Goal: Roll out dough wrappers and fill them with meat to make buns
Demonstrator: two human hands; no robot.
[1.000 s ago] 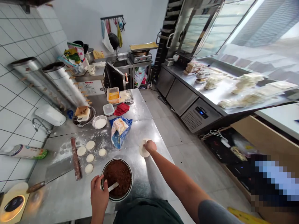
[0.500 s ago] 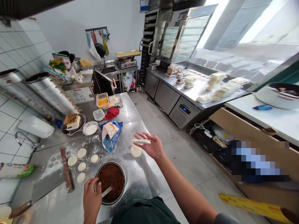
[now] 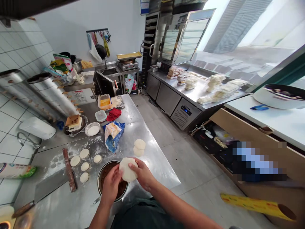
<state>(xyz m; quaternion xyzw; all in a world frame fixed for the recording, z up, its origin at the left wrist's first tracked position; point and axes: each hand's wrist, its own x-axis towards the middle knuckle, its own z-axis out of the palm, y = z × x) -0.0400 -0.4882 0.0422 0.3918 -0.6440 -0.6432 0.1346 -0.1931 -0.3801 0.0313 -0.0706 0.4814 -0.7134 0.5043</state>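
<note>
A round dough wrapper is held up over the steel bowl of dark brown filling. My right hand pinches it from the right, thumb on top. On its other side my left hand has its fingers at the wrapper's edge and seems to grip it; the hand hides part of the bowl. A metal utensil handle sticks out beside my left wrist. Two overlapping wrappers lie on the steel table beyond my right hand. Several dough rounds lie to the left.
Left of the dough rounds are a rolling pin and a broad knife. Behind the bowl stand a blue bag and a dish of white powder. The table's right edge runs beside my right arm.
My right hand has come back from the stacked wrappers with one wrapper, now above the bowl. My left hand has left the bowl's rim and moved right to the wrapper. The utensil has shifted left.
</note>
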